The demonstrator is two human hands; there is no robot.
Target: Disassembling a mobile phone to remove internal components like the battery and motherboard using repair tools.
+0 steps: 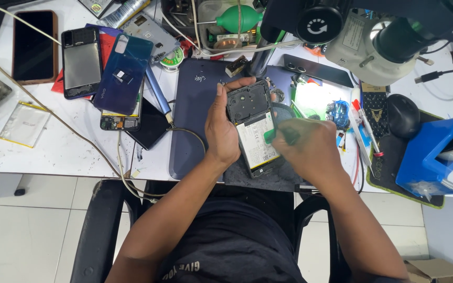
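An opened smartphone (pixel 251 121) with its back cover off shows a white battery and a black inner frame. My left hand (pixel 221 126) grips it along its left edge, thumb curled over the top. My right hand (pixel 306 149) covers the phone's lower right side and holds a small green tool (pixel 271 136) pressed against the battery. Both hands hover over a dark blue work mat (pixel 192 112) on the white table.
Several phones and back covers (pixel 124 73) lie at the upper left, with a loose battery (pixel 24 124) and cables. A microscope (pixel 373 36) stands above at the right, a blue tape dispenser (pixel 428 157) at the far right. A black chair armrest (pixel 103 225) is below.
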